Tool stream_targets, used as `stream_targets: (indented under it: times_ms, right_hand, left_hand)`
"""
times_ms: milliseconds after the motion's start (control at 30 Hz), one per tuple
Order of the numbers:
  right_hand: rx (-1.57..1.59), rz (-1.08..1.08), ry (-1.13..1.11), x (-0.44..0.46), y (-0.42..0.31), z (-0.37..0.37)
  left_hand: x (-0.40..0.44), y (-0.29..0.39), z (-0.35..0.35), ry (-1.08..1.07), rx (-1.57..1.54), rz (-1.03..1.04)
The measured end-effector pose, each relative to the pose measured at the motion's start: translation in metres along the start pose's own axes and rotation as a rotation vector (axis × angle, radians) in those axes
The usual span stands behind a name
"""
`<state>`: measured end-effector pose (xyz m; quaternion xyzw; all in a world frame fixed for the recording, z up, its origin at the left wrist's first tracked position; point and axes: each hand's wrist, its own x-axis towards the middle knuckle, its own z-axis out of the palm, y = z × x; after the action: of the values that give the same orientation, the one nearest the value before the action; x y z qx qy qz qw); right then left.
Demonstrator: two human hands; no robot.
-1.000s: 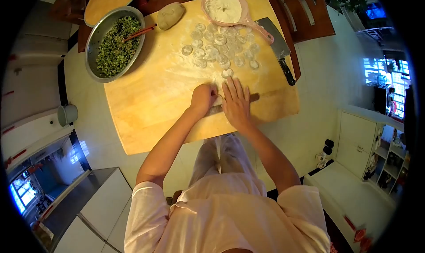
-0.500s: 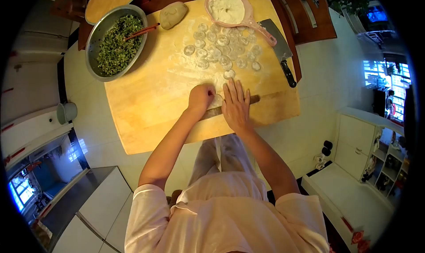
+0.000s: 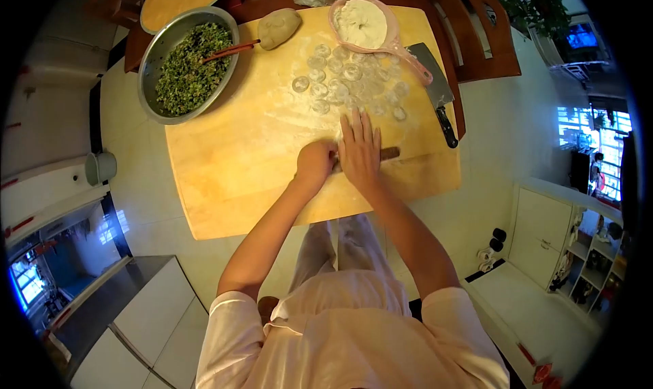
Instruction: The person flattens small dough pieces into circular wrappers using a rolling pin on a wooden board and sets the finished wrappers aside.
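Lying under the right hand (image 3: pixel 360 152): a rolling pin (image 3: pixel 390 153).

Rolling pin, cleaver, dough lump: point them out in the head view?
Rolling pin (image 3: pixel 390 153), head view: exposed right end.
Cleaver (image 3: pixel 435 81), head view: blade.
Dough lump (image 3: pixel 279 29), head view: middle.

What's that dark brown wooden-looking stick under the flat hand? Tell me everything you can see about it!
It's a slim, round, dark brown rolling pin, wooden by its look, with a plain visible end. It lies across the pale yellow wooden board, slightly slanted, right end farther from the person. The flat right hand lies over its middle. The curled left hand hides most of its left part; whether it touches the pin, I can't tell.
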<state>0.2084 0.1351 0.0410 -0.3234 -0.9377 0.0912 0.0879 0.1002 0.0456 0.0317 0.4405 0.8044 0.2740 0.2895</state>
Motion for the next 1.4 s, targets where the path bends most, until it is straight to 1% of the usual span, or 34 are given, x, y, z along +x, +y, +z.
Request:
stream_targets:
  times_ms: [67,100,200,233,333,367,433,467,500,600,633,667,733,767,833,867,900,1000,1033,1067,1133,1167,1267,1300,1367,1400]
  right_hand:
    - [0.058,0.019,-0.010,0.014,-0.001,0.001]
    - [0.085,0.035,-0.011,0.016,-0.003,0.000]
    - [-0.012,-0.010,-0.018,-0.040,-0.002,-0.011]
    - [-0.039,0.001,-0.082,-0.052,-0.003,-0.015]
    - [-0.039,0.005,-0.036,-0.027,-0.004,-0.007]
    - [-0.012,0.011,-0.016,-0.008,-0.003,-0.003]
    - [0.046,0.031,0.009,0.022,-0.006,-0.002]
    - [0.058,0.036,0.000,0.016,-0.007,-0.002]
    - [0.065,0.045,-0.002,0.007,-0.007,-0.002]
    - [-0.007,0.022,-0.033,-0.039,-0.003,-0.010]
    - [-0.030,0.010,-0.046,-0.052,-0.002,-0.012]
    - [-0.050,-0.001,-0.061,-0.059,-0.002,-0.013]
    - [-0.007,0.000,-0.024,-0.028,-0.001,-0.009]
    - [0.022,0.010,-0.010,-0.007,-0.003,-0.009]
    - [0.033,0.032,0.022,0.019,-0.005,-0.001]
    - [0.035,0.026,0.009,0.012,-0.005,0.000]
    - [0.035,0.020,0.002,-0.002,-0.003,0.000]
    - [0.011,-0.008,-0.059,-0.047,-0.002,-0.016]
    - [-0.010,-0.015,-0.060,-0.055,-0.001,-0.015]
    - [-0.029,-0.020,-0.064,-0.059,-0.001,-0.012]
    - [0.031,-0.007,-0.033,-0.021,-0.002,-0.008]
    - [0.061,-0.002,-0.021,-0.003,-0.003,-0.006]
    - [0.101,0.042,-0.003,0.014,-0.007,-0.008]
    - [0.083,0.026,-0.033,0.001,-0.006,-0.010]
    - [0.043,-0.003,-0.097,-0.042,-0.001,-0.013]
    - [0.038,-0.004,-0.085,-0.044,-0.001,-0.012]
  left_hand:
    - [0.011,-0.001,0.005,0.037,0.113,0.014]
    - [0.015,-0.006,0.009,0.080,0.136,0.079]
    - [0.007,-0.007,-0.001,0.110,-0.041,0.087]
    - [0.003,-0.003,-0.008,0.020,-0.133,-0.109]
    - [-0.007,0.001,-0.015,-0.063,-0.210,-0.183]
    - [-0.003,0.006,-0.015,-0.055,-0.054,-0.058]
    - [0.010,-0.005,0.004,0.087,0.094,0.037]
    - [0.013,-0.012,0.012,0.155,0.170,0.091]
    - [0.015,-0.011,0.012,0.123,0.166,0.052]
    - [0.003,-0.006,-0.004,0.136,-0.101,0.035]
    - [-0.002,-0.005,-0.011,0.066,-0.247,-0.131]
    - [-0.005,-0.008,-0.009,0.026,-0.227,-0.129]
    - [-0.005,-0.012,-0.005,-0.048,-0.181,-0.118]
    - [-0.001,0.005,-0.012,-0.096,0.022,-0.097]
    - [0.010,0.000,0.001,0.006,0.125,-0.011]
    - [0.013,-0.004,0.005,0.059,0.177,0.037]
    - [0.014,-0.006,0.003,0.048,0.164,0.030]
    - [0.003,-0.012,-0.010,0.021,-0.125,-0.088]
    - [0.000,-0.015,-0.012,-0.053,-0.258,-0.258]
    - [-0.004,-0.014,-0.012,-0.061,-0.243,-0.212]
    - [-0.007,-0.014,-0.010,-0.071,-0.213,-0.122]
    - [-0.004,-0.013,-0.008,-0.041,-0.117,-0.102]
    - [0.009,-0.005,0.001,0.053,0.169,-0.045]
    - [0.008,-0.003,-0.004,0.043,0.161,-0.041]
    - [-0.001,-0.011,-0.007,0.019,-0.165,-0.192]
    - [-0.004,-0.017,-0.007,0.006,-0.329,-0.262]
